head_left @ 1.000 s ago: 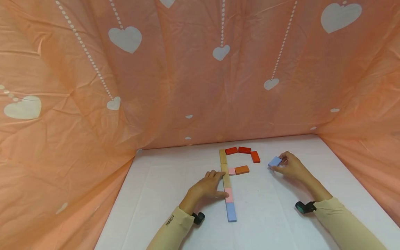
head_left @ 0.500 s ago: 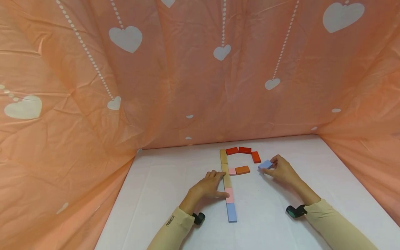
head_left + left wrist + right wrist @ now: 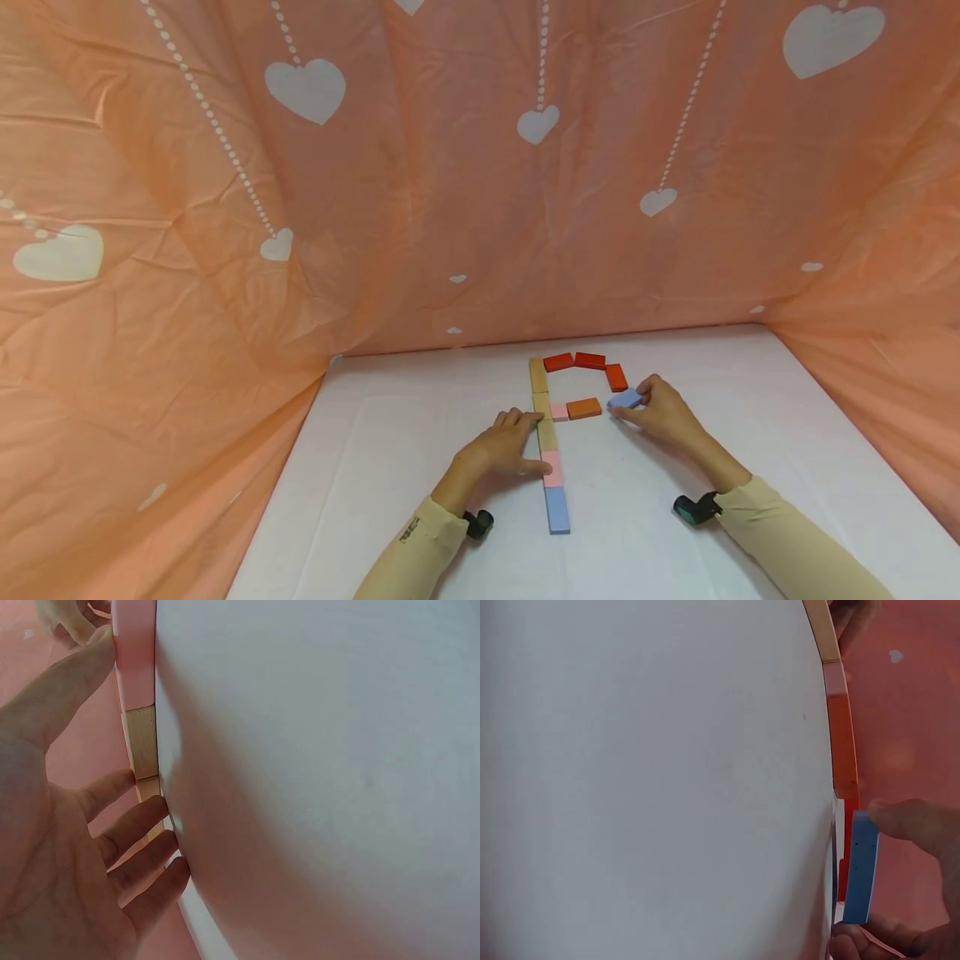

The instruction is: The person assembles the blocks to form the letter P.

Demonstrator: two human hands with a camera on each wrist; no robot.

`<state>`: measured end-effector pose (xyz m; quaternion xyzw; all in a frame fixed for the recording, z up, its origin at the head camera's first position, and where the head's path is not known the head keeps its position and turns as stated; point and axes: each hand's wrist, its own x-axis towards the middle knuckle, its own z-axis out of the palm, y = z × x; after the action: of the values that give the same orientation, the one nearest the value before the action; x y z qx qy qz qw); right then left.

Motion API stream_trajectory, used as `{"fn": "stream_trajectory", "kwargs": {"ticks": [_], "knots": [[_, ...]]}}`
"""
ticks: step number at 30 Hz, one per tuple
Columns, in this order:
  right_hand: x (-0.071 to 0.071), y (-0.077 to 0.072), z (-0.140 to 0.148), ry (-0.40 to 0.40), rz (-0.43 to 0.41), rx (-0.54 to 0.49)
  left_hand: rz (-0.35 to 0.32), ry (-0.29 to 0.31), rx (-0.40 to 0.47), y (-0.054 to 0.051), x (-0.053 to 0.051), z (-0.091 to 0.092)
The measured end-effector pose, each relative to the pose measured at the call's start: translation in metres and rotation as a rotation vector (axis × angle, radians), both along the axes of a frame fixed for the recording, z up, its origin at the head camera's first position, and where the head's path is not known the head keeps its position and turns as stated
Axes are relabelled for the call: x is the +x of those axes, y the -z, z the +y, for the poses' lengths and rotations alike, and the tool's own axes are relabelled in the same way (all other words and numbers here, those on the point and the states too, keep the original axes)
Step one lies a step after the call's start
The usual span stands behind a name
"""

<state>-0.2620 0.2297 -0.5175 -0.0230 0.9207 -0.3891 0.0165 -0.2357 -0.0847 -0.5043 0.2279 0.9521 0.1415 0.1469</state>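
Observation:
My right hand (image 3: 669,417) pinches a light-blue block (image 3: 625,400) between thumb and fingers, at the lower end of a curve of red blocks. In the right wrist view the blue block (image 3: 861,866) hides part of the red ones. My left hand (image 3: 493,447) spreads along a straight column of blocks, its thumb at a pink block (image 3: 552,469) and its index finger at a tan block (image 3: 543,405). Another blue block (image 3: 557,510) ends the column nearest me. From the column a small pink block (image 3: 559,412) and an orange block (image 3: 584,408) run rightward.
Red blocks (image 3: 590,361) curve from the top tan block (image 3: 538,375) to a slanted red block (image 3: 617,377). All lie on a white-covered table (image 3: 390,417). An orange curtain (image 3: 465,208) with white hearts hangs behind and at both sides.
My right hand has carried the blue block leftward, from well right of the red blocks to beside the slanted red one. The left hand stays at the column.

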Motion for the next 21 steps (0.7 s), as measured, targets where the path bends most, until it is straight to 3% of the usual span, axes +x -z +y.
{"fn": "stream_trajectory", "kwargs": {"ticks": [21], "knots": [[-0.007,0.005,-0.014,0.01,0.02,0.116,0.003,0.008,-0.006,-0.001,0.001,0.0]]}}
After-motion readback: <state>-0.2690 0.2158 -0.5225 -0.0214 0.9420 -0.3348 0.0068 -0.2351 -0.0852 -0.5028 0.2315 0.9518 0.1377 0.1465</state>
